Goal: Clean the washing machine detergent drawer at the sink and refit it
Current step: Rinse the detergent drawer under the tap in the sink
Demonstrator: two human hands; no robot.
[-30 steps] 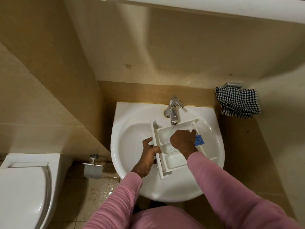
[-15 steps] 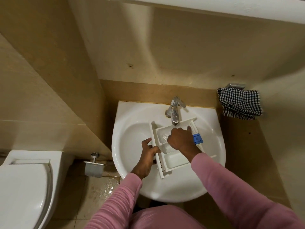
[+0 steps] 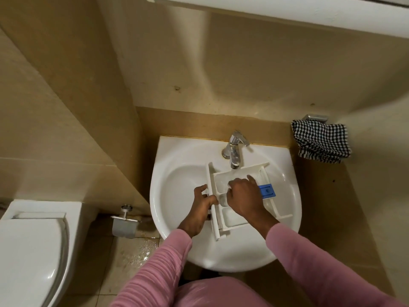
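The white detergent drawer (image 3: 234, 218) lies tilted in the white sink (image 3: 177, 156), its back end under the chrome tap (image 3: 234, 149). A blue tab (image 3: 267, 191) sits on its right side. My left hand (image 3: 201, 209) grips the drawer's left edge, thumb over the rim. Over the back and middle compartments is my right hand (image 3: 243, 196), with its fingers pressing down inside them. I cannot see anything held in that hand. The right forearm hides part of the drawer.
A black-and-white checked towel (image 3: 321, 141) hangs on the wall right of the sink. A toilet (image 3: 31, 251) stands at lower left, with a metal paper holder (image 3: 124, 224) beside it. The floor tiles below the sink look wet.
My right hand has slid from the drawer's back right corner toward the left and middle compartments, uncovering the blue tab. The left hand keeps its hold.
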